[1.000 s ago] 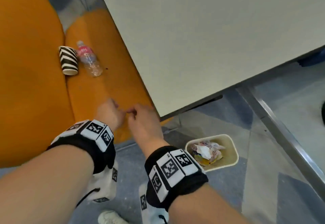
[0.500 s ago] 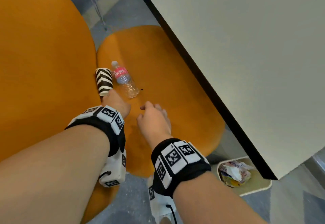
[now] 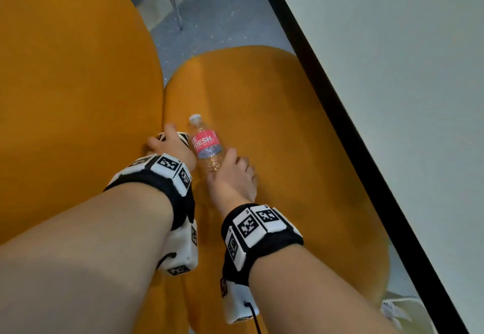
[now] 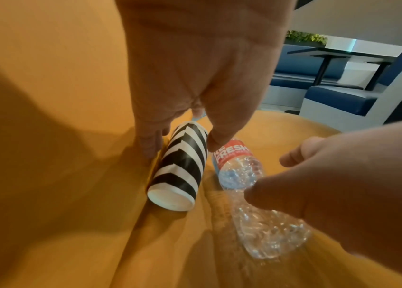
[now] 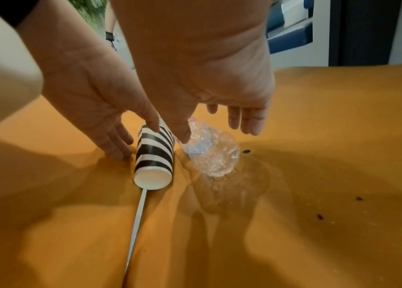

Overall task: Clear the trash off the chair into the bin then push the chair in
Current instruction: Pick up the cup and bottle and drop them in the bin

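A black-and-white striped paper cup [image 3: 183, 136] [image 4: 180, 167] [image 5: 154, 154] lies on its side on the orange chair seat [image 3: 275, 124], against the backrest. Beside it lies a clear crumpled bottle [image 3: 207, 142] [image 4: 244, 175] [image 5: 212, 154] with a red label. My left hand [image 3: 170, 145] [image 4: 182, 145] straddles the cup with straight fingers at its left side and the thumb at its right. My right hand [image 3: 235, 174] [image 5: 213, 131] hovers spread over the bottle's base, thumb left of it and fingers right. Neither hand grips anything.
The orange backrest [image 3: 65, 98] rises on the left. A pale table [image 3: 392, 98] with a black edge overhangs the seat's right side. A cream bin [image 3: 413, 305] with trash peeks out below the table at lower right. Dark crumbs [image 5: 320, 216] dot the seat.
Both hands have reached forward along the seat. The left hand now sits over the cup and the right hand over the bottle. The view has come closer to the chair.
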Action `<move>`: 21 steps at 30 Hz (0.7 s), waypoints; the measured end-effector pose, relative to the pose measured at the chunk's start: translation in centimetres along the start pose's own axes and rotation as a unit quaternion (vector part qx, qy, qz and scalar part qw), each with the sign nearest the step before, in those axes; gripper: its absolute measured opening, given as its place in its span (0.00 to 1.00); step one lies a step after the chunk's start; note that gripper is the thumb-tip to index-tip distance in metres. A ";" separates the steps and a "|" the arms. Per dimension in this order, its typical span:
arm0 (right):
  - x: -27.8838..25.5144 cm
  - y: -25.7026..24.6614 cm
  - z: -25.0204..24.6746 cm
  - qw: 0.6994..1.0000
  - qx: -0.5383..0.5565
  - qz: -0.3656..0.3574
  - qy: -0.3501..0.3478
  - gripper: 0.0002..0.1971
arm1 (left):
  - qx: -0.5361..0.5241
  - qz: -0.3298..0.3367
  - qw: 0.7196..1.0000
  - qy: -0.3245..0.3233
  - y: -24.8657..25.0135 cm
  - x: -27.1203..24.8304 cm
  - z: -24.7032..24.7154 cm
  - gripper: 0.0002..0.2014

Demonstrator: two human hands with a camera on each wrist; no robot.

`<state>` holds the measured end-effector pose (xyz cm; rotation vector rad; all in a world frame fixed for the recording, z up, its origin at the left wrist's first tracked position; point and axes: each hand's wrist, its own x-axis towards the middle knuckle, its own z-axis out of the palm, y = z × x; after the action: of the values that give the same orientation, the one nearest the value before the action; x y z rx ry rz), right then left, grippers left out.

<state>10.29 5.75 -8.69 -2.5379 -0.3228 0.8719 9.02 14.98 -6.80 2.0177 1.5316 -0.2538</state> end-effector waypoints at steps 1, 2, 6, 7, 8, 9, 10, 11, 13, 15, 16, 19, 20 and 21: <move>0.5 -0.1 0.4 1.000 -0.002 -0.003 -0.003 0.27 | 0.013 0.002 1.000 -0.013 -0.1 0.5 0.4 0.32; 0.9 -0.1 0.9 1.000 -0.007 -0.011 -0.005 0.30 | 0.022 0.005 1.000 -0.021 -0.3 1.0 0.8 0.32; 1.9 0.2 1.9 0.999 -0.024 -0.028 -0.001 0.36 | 0.040 0.017 0.999 0.004 -1.0 2.0 2.2 0.32; 2.0 0.4 2.1 0.999 -0.023 -0.029 -0.001 0.37 | 0.038 0.018 0.999 0.011 -1.2 2.0 2.4 0.31; 1.9 0.5 2.2 0.999 -0.022 -0.028 -0.001 0.38 | 0.034 0.016 0.999 0.015 -1.5 1.8 2.6 0.31; 1.7 0.6 2.3 0.999 -0.018 -0.027 0.003 0.38 | 0.031 0.013 0.999 0.018 -1.6 1.7 2.8 0.30; 1.4 0.8 2.3 1.000 -0.012 -0.026 0.008 0.38 | 0.031 0.012 0.999 0.020 -1.8 1.4 2.8 0.30; 1.0 1.0 2.3 1.000 0.000 -0.023 0.015 0.38 | 0.033 0.016 0.999 0.019 -2.0 1.0 2.9 0.30; -0.2 1.7 2.0 0.999 0.028 -0.017 0.031 0.38 | 0.033 0.032 0.999 0.013 -2.2 0.0 3.0 0.31; -1.7 2.6 1.7 0.996 0.071 -0.011 0.050 0.38 | 0.012 0.051 0.998 0.017 -2.3 -1.6 2.8 0.34; -2.7 3.1 1.5 0.993 0.100 -0.006 0.061 0.37 | -0.015 0.062 0.998 0.026 -2.4 -2.7 2.8 0.35; -6.6 5.4 0.7 0.972 0.206 0.010 0.111 0.36 | -0.157 0.113 0.979 0.059 -2.1 -7.7 2.8 0.41; -8.2 6.4 0.5 0.963 0.236 0.014 0.131 0.36 | -0.208 0.133 0.967 0.063 -2.2 -9.8 3.1 0.44; -9.9 7.6 0.2 0.954 0.259 0.019 0.152 0.36 | -0.250 0.149 0.955 0.058 -2.4 -11.9 3.4 0.45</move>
<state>3.10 -4.31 -7.25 -2.1389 0.0519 0.4826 3.68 3.76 -4.65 1.8327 1.1800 0.3468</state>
